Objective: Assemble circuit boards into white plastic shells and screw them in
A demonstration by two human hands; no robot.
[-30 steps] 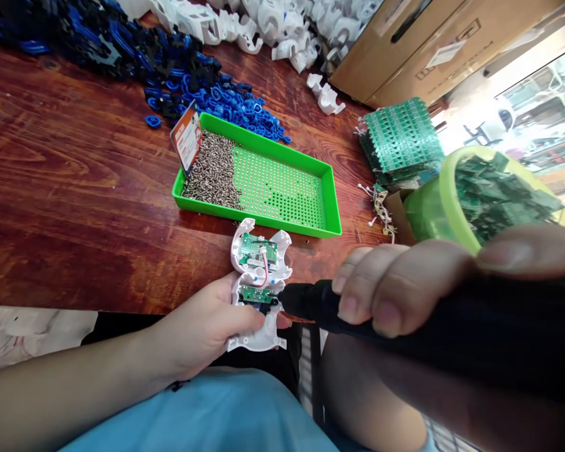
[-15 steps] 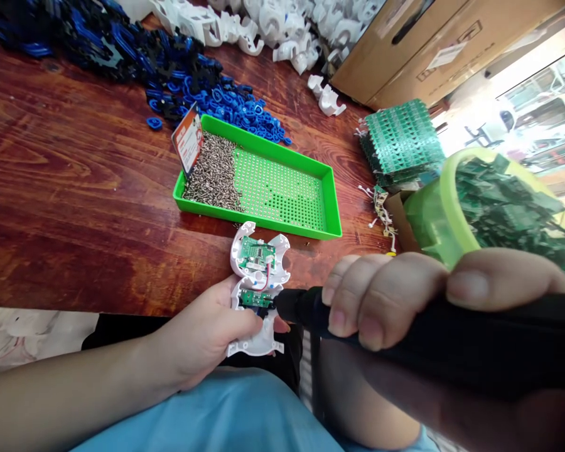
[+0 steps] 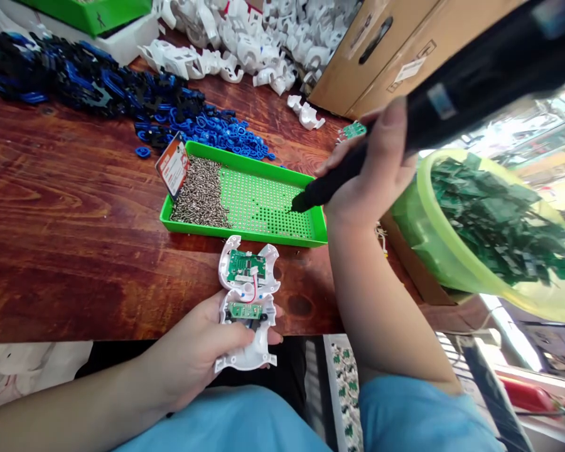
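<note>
My left hand (image 3: 202, 351) grips a white plastic housing (image 3: 247, 300) with two green circuit boards and a red wire inside, held at the table's near edge. My right hand (image 3: 376, 172) is closed around a black electric screwdriver (image 3: 405, 119). Its tip hovers over the right part of a green perforated tray (image 3: 273, 235). A heap of small metal screws (image 3: 200, 191) fills the tray's left end, beside an orange and white card (image 3: 173, 166).
Blue and black plastic parts (image 3: 122, 94) and white housings (image 3: 245, 44) are piled at the back of the wooden table. A cardboard box (image 3: 386, 44) stands behind. A light green bowl (image 3: 452, 263) of green circuit boards sits at the right.
My right hand has lifted the screwdriver off the housing and swung it away to the tray's right side. My left hand kept hold of the housing.
</note>
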